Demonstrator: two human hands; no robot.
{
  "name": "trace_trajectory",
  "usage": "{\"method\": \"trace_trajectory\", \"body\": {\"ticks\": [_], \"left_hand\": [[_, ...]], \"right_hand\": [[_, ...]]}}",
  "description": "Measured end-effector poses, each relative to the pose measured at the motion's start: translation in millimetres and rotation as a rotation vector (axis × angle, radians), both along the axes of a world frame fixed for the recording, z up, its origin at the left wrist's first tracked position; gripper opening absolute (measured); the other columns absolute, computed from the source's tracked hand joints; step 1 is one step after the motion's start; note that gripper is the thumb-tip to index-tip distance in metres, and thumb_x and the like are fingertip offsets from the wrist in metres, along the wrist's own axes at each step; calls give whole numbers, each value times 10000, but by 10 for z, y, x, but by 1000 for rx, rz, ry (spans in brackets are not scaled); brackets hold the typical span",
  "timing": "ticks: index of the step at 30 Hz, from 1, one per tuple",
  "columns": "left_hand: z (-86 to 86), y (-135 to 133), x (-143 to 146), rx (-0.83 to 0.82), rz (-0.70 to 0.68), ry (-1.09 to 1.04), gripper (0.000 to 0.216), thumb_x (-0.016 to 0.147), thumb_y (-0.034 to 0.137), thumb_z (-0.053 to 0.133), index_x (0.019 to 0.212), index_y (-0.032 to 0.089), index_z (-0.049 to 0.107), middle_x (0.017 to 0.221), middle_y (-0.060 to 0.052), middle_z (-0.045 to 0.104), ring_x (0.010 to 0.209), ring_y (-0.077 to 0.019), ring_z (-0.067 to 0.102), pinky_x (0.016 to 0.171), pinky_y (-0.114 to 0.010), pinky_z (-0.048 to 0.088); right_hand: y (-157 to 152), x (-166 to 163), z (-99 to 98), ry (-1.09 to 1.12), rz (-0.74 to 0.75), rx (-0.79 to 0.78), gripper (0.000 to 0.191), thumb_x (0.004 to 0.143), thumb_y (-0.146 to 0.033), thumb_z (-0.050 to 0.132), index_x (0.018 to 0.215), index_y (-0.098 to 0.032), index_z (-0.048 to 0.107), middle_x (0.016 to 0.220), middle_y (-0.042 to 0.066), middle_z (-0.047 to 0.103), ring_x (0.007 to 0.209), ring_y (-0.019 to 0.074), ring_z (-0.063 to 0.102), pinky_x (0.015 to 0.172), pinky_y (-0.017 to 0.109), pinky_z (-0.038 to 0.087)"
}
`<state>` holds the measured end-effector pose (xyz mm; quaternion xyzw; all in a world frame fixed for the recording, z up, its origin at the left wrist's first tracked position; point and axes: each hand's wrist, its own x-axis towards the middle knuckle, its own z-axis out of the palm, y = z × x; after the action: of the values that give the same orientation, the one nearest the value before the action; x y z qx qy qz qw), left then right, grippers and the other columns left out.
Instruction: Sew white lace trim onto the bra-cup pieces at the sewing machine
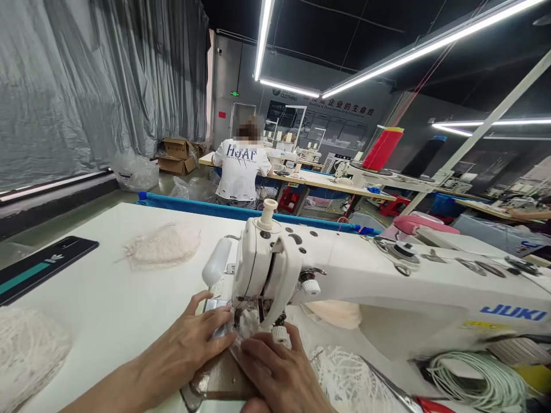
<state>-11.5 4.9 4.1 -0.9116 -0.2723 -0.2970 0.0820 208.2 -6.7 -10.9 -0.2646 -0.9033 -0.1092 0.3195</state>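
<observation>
A white sewing machine [267, 258] stands in front of me, its needle area partly hidden by its head and my fingers. White lace fabric [247, 324] lies under the presser foot. My left hand [193, 335] rests on the machine bed left of the needle, fingers apart, tips by the edge of the lace. Close to the front of the needle, my right hand [279, 367] has its fingers bent and pressed together on the lace. More white lace [344, 376] lies right of this hand, beside scissors [394, 390].
Lace pieces lie on the white table [107, 304]: a pale pink one [163, 246] and a cream one [30, 350]. A dark phone [51, 267] is at the left. Coiled pale cord [477, 373] sits lower right. Beyond the table, a person in a white shirt [241, 169] sits at another machine.
</observation>
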Motion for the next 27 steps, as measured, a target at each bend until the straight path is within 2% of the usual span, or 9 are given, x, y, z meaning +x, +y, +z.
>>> {"method": "trace_trajectory", "body": {"ticks": [4,8,13,16,19,21,22,25,27], "left_hand": [[-20,-5,-14,57,34,-1,279,968,115,309,1075,175,559,1075,-79,646,1139,-188,522,1034,-454,201],[-52,-8,-28,116,66,-51,326,986,135,255,1079,183,563,1026,-62,669,1095,-168,542,1030,-421,184],[-86,13,-37,117,95,-81,328,953,82,276,1081,182,561,1011,-67,673,1071,-179,562,1007,-423,211],[-69,4,-30,114,120,-125,329,905,30,323,1078,184,557,1013,-71,669,1050,-184,582,977,-416,246],[18,-110,-34,33,167,-117,387,878,11,336,1119,210,564,1093,-78,653,1093,-191,557,961,-409,251],[126,-262,-50,-134,169,-133,364,882,102,419,1202,229,539,1147,-87,633,1115,-223,530,945,-412,297],[193,-354,-60,-287,139,-159,366,871,176,485,1230,235,528,1144,-84,633,1088,-237,538,919,-402,342],[398,-646,-68,-955,-2,-352,340,792,375,632,1092,216,639,984,-51,681,903,-225,596,789,-322,443],[496,-838,-47,-1356,-45,-569,313,742,458,678,882,179,701,819,-28,683,789,-194,596,724,-271,434]], "right_hand": [[17,-24,60,40,-24,-24,601,923,-633,202,973,-200,616,896,56,679,781,190,599,846,404,296],[15,-25,108,31,-76,-81,437,935,-557,350,918,-193,592,968,57,666,815,201,597,874,419,278],[21,-42,94,38,-193,-115,311,859,-448,573,1037,-193,553,968,59,664,844,228,595,915,447,276],[38,-64,142,41,-208,-159,45,871,-194,533,893,-188,572,866,34,670,785,194,599,865,408,323],[-14,-54,324,80,-51,-326,175,862,-122,453,728,-177,552,752,23,650,712,161,594,833,373,365],[-94,-21,506,184,146,-615,200,879,-240,467,714,-174,559,742,27,638,714,156,594,785,327,408],[-139,1,601,263,234,-810,230,879,-317,485,721,-170,564,749,32,632,733,156,595,741,295,427],[-262,86,838,452,373,-1342,352,814,-490,584,740,-146,568,717,22,594,695,138,566,660,249,433],[-347,133,928,486,391,-1542,410,758,-540,642,769,-132,599,729,21,593,695,129,556,670,245,427]]}}
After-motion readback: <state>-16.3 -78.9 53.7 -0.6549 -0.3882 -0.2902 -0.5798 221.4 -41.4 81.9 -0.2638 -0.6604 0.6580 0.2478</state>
